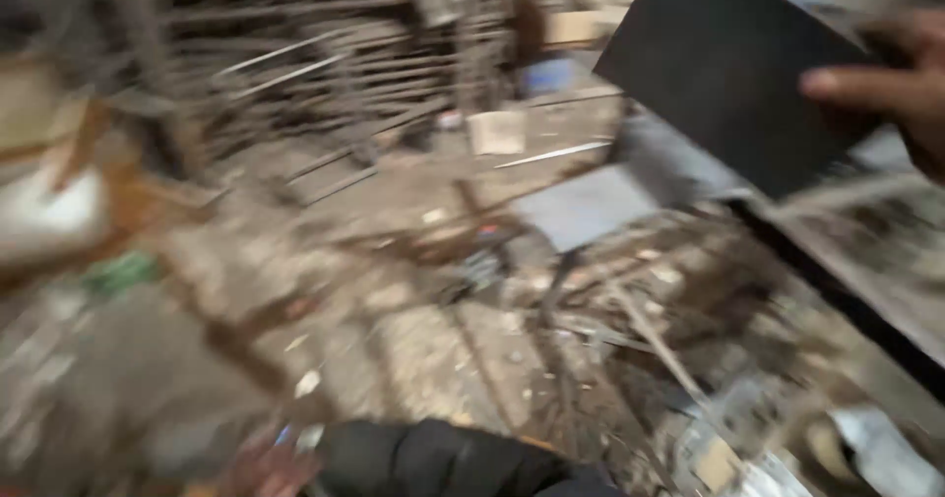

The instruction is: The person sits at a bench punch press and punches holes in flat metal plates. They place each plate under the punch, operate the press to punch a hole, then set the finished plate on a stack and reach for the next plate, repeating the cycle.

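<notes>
Your right hand (901, 89), nearest, grips flat black rectangular sheet (724, 64); left hand (264, 467) w/ dark sleeve (433, 461): blurred, grip can't tell.

Dark flat rectangular plate (724, 64): matte black, thin, plain surface, edges straight. Held up in air at upper right of view, tilted with one corner pointing down-left. Right hand (901, 84) grips its right edge, thumb lying across face. Picture blurred; material cannot be told.
</notes>
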